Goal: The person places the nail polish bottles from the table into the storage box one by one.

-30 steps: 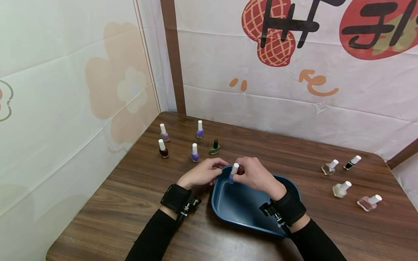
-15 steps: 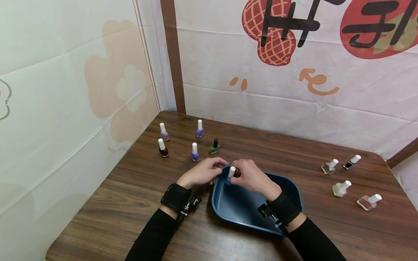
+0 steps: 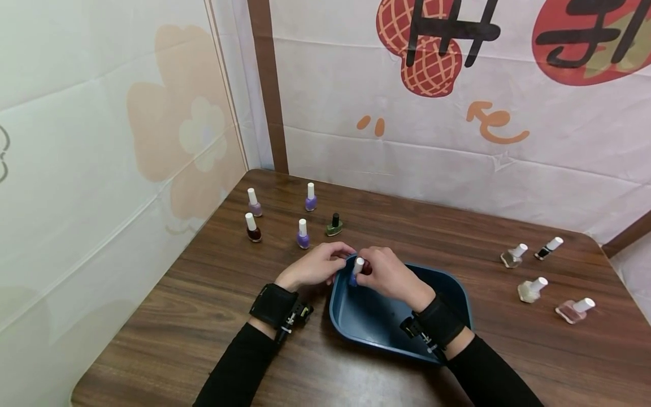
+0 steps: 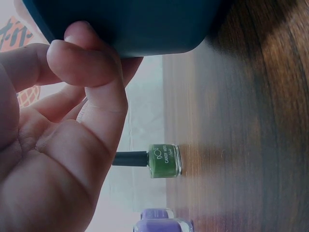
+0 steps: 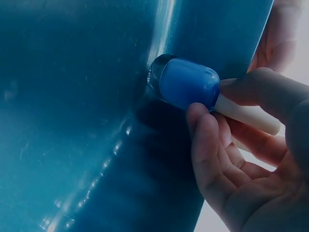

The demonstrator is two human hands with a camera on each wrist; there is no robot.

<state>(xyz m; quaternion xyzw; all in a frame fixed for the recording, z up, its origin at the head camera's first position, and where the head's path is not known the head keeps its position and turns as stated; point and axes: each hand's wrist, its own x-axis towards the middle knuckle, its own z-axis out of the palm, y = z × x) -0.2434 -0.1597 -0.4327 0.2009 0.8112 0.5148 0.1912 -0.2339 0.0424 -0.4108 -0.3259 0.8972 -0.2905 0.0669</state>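
A bottle of blue nail polish with a white cap stands in the far left corner of a blue plastic tray. My right hand pinches it between thumb and fingers where cap meets glass. In the right wrist view its base is right at the tray's floor by the wall. My left hand holds the same corner of the tray from outside, fingers curled at the rim. Just beyond that hand stand a green nail polish bottle with a black cap and a purple nail polish bottle.
Another purple bottle, a pale lilac one and a dark red one stand at the back left of the wooden table. To the right are a clear bottle, a black one, a cream one and a pink one.
My right hand has moved slightly left with the blue nail polish bottle, deeper into the tray's corner. The left hand stays at the rim. The head view has tilted down a little.
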